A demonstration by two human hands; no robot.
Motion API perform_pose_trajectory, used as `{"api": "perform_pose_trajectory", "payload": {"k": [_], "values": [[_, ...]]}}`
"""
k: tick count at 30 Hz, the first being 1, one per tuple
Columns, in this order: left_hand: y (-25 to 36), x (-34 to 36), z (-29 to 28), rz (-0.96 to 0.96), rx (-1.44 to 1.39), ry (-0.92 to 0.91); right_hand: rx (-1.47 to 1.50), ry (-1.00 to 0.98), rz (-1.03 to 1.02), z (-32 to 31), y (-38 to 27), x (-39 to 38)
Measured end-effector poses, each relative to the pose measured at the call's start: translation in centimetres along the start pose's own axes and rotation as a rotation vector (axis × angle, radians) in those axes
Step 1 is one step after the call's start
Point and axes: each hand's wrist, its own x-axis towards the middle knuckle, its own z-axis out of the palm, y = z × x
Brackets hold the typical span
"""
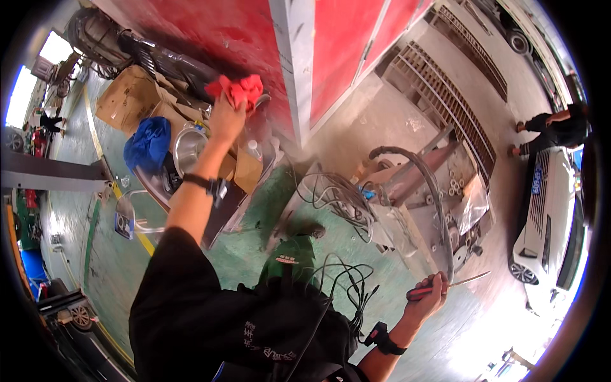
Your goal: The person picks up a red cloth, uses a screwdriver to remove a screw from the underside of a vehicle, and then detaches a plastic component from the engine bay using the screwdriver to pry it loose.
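My left hand (230, 121) reaches out over a cluttered cart, its fingers closed on a crumpled red cloth (237, 89). Just below that arm lie a metal bowl (189, 149), a bundled blue cloth (147, 143) and a small cardboard box (248, 169). Down at the right, my right hand (431, 298) grips a screwdriver by its red and black handle. The bare shaft of the screwdriver (470, 280) points away to the right. Near that hand, a thick grey hose (439, 210) curves down from a workbench.
A red panelled wall with a pale corner post (294, 70) stands ahead. The workbench (407, 235) holds coiled cables (337, 197) and metal parts. Slatted metal racks (445, 95) lie beyond it. A white car (547, 210) and another person (560, 130) are at the far right.
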Motion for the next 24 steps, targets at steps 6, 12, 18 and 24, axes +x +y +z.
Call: {"api": "perform_pose_trajectory", "payload": {"k": [6, 12, 18, 24], "values": [[-0.9, 8.5, 5.8, -0.114, 0.162, -0.076, -0.109, 0.029, -0.03, 3.4, 0.1, 0.3], [-0.6, 10.9, 12.2, -0.126, 0.411, -0.466, -0.156, 0.095, -0.05, 2.3, 0.8, 0.2], [-0.8, 11.5, 7.7, -0.084, 0.061, -0.46, -0.072, 0.197, -0.009, 0.2, 1.1, -0.6], [-1.4, 1.5, 6.1, 0.086, -0.301, -0.133, 0.098, 0.288, 0.123, -3.8, 1.3, -1.4]]}}
